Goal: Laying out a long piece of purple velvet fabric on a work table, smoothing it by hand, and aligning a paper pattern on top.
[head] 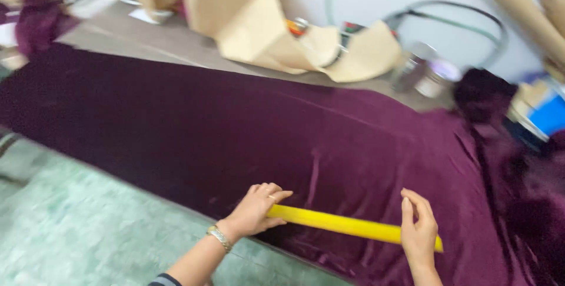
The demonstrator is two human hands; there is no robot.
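Basically, left hand point(254, 209) and right hand point(419, 231) each pinched an end of a long yellow flat stick point(341, 223), which lay across dark purple velvet cloth point(235, 133) on the table.

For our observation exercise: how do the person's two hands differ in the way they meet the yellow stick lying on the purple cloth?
The left hand wraps one end of the yellow stick from above; the right hand stands upright against it near the other end. The left wrist wears a metal bracelet; the right wrist shows none. Both press the stick onto the purple cloth.
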